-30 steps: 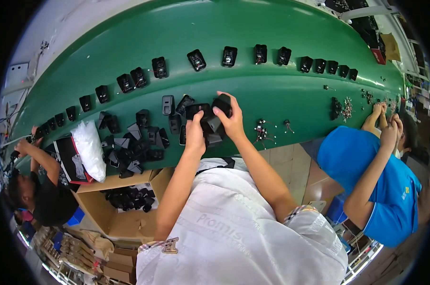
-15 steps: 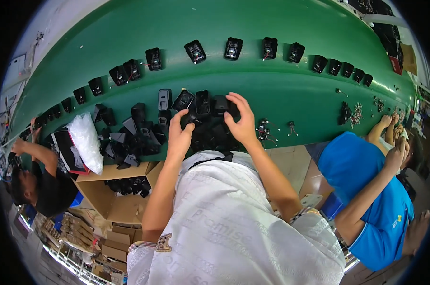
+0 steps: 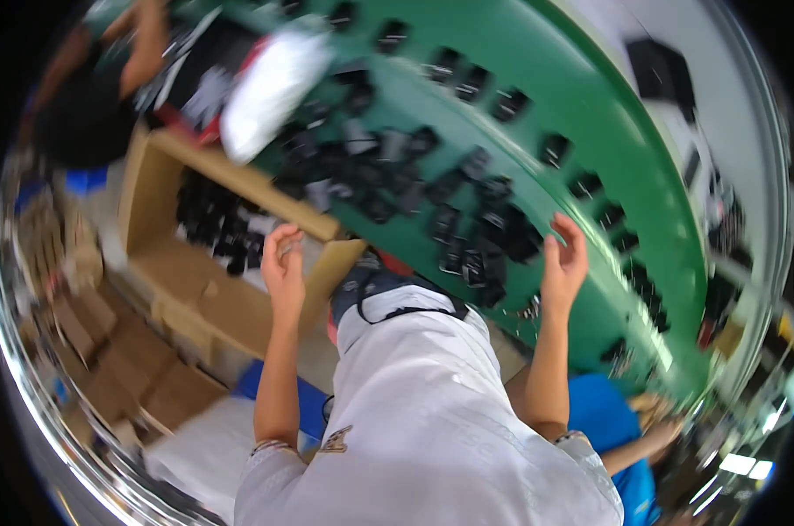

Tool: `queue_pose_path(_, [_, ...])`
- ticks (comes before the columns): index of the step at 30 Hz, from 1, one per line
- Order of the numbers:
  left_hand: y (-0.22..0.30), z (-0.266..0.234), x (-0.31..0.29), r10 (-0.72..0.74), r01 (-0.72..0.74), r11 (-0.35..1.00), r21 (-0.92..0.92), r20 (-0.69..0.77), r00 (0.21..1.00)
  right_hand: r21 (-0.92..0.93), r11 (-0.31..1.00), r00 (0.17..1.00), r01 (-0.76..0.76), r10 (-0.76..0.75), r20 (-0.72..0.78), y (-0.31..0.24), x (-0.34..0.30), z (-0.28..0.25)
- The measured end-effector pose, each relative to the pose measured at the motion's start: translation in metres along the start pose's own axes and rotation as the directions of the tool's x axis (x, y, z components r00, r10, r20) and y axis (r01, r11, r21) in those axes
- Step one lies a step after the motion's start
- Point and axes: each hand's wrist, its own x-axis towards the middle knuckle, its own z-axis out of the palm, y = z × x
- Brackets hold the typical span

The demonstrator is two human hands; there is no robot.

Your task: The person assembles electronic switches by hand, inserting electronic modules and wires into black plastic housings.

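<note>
A low sweep of the right hand (image 3: 565, 263) could scatter cases (image 3: 513, 235) beside its fingers — parted and empty, as on the left hand (image 3: 283, 265).

Shows at eleven o'clock a puffy white plastic bag (image 3: 274, 95), just beside a red-edged black box (image 3: 211, 133). Has a blurred co-worker in black (image 3: 86, 114) at ten, brown cartons (image 3: 125, 355) at eight, a bulky white sack (image 3: 206, 451) between seven and eight, a co-worker in blue (image 3: 603, 416) at four, a dark angular object (image 3: 662, 74) near two.
</note>
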Motion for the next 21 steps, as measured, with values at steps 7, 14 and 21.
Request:
queue_pose_path(7, [-0.183, -0.195, 0.049, -0.213, 0.414, 0.882, 0.227, -0.591, 0.778, 0.055, 0.997, 0.534, 0.048, -0.072, 0.842, -0.113, -0.029, 0.270])
queue_pose_path(14, [-0.284, -0.198, 0.074, -0.500, 0.742, 0.641, -0.198, -0.841, 0.207, -0.533, 0.846, 0.572, 0.018, 0.429, 0.700, 0.003, -0.106, 0.581])
queue_pose_path(21, [-0.276, -0.205, 0.118, -0.697, 0.500, 0.700, -0.510, -0.642, 0.320, -0.416, 0.895, 0.841, 0.161, 0.097, 0.533, 0.041, -0.090, 0.668])
